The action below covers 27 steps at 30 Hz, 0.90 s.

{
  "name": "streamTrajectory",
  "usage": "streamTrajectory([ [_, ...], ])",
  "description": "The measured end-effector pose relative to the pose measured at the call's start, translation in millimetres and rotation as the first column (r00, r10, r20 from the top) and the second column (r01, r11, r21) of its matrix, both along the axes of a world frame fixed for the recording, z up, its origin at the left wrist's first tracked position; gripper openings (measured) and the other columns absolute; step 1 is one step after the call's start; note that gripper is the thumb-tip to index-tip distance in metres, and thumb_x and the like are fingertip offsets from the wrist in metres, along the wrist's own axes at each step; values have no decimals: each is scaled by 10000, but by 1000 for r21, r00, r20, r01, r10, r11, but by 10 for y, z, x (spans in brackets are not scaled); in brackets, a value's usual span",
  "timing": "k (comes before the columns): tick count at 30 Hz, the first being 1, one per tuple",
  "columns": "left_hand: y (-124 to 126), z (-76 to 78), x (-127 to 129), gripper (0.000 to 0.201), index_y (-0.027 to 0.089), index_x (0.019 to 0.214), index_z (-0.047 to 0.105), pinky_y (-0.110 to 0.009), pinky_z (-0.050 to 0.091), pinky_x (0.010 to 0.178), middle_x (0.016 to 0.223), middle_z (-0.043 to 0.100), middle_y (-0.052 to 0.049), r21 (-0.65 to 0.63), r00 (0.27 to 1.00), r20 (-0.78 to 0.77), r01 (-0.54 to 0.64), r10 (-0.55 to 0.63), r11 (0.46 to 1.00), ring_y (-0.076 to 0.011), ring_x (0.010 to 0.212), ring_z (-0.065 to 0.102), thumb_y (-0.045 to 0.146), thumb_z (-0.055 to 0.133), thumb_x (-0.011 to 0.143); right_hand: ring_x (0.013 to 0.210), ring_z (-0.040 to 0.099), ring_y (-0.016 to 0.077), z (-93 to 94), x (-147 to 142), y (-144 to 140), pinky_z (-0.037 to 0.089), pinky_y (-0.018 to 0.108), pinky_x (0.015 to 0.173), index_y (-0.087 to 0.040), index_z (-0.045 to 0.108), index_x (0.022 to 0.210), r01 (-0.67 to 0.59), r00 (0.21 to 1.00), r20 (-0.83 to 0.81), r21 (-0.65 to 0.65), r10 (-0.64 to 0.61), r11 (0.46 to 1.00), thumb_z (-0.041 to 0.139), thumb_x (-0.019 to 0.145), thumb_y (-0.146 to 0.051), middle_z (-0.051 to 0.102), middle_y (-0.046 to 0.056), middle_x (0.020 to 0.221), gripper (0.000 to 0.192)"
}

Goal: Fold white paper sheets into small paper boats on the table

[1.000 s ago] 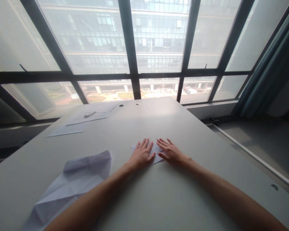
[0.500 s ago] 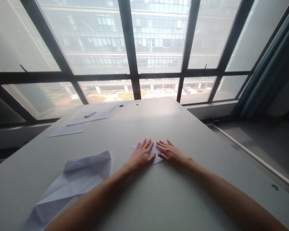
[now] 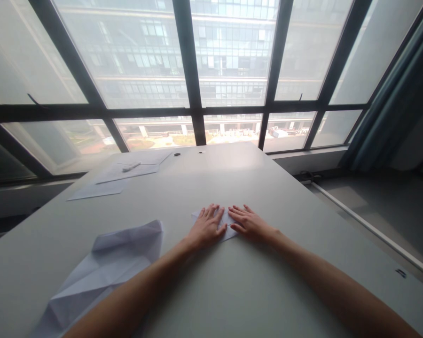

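Note:
A small folded piece of white paper (image 3: 226,219) lies on the grey table (image 3: 232,281), mostly covered by my hands. My left hand (image 3: 207,226) rests flat on its left part, fingers spread and pointing away from me. My right hand (image 3: 248,222) lies flat on its right part, fingers angled toward the left hand. Neither hand grips anything; both press the paper down.
A larger creased white sheet (image 3: 102,270) lies at the near left. Flat paper sheets (image 3: 97,190) and a white pen (image 3: 131,166) sit at the far left of the table. Big windows stand behind the table; a curtain (image 3: 395,98) hangs at right.
Both hands stay flat on the small paper; the right hand has crept very slightly toward the left.

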<state>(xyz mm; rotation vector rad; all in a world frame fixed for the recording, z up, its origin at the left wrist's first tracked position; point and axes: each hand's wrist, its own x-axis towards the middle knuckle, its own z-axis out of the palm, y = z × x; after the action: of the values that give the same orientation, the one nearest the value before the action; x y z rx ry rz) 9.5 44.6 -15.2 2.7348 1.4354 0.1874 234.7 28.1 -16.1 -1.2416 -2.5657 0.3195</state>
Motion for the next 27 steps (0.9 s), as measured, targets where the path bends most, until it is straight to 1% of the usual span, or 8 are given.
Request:
streamTrajectory([
  [3,11,-16,-2,644,175,1520,336,-490,146,1198,1587,289,-155,-5,1000,-8,0,0,1000,-300,1485,199,520,376,977,1475,252,233,4,1,-4,129,487,1211,-204,313,1539,1,1000,7,-1,-1,1000,311,1019,-531,326,95,1576,614],
  [7,18,-26,0,643,170,1522,335,-495,145,1197,1589,287,-158,-4,1000,-10,6,-6,1000,-305,1487,195,518,368,982,1481,233,234,13,7,-13,89,491,1215,-187,286,1548,-8,999,33,7,8,1000,287,1019,-553,306,108,1582,643],
  [13,23,-35,-1,651,180,1530,322,-491,136,1201,1608,254,-136,-12,1000,-11,-4,4,1000,-292,1498,167,524,372,979,1487,210,240,9,14,-13,62,508,1213,-193,256,1557,-12,999,51,8,12,1000,276,1013,-578,270,113,1591,666],
  [16,29,-43,-6,659,183,1546,294,-497,130,1201,1623,215,-106,-18,1000,-4,18,-18,1000,-281,1504,145,522,350,984,1488,208,239,7,10,-10,63,506,1214,-197,254,1557,-8,999,50,6,8,1000,277,1012,-579,264,109,1593,666],
  [20,34,-43,-9,671,194,1557,271,-498,126,1202,1625,207,-70,-25,999,6,32,-32,999,-274,1507,135,532,338,982,1482,231,229,8,2,-15,69,490,1216,-182,274,1551,3,999,42,13,-4,1000,280,1014,-573,280,112,1589,665],
  [23,42,-36,-10,677,179,1554,279,-497,125,1202,1624,206,-76,-25,1000,1,7,-7,1000,-280,1506,136,533,341,980,1477,244,233,6,-2,-23,73,501,1215,-168,304,1539,27,999,30,33,-28,999,277,1014,-573,310,118,1580,664],
  [27,64,-46,-13,676,156,1544,299,-513,131,1196,1623,206,-100,-15,997,-7,-79,79,997,-297,1503,144,516,355,974,1475,252,243,3,-9,-34,82,511,1211,-155,342,1522,74,997,28,46,-75,996,269,1010,-585,335,135,1568,673],
])
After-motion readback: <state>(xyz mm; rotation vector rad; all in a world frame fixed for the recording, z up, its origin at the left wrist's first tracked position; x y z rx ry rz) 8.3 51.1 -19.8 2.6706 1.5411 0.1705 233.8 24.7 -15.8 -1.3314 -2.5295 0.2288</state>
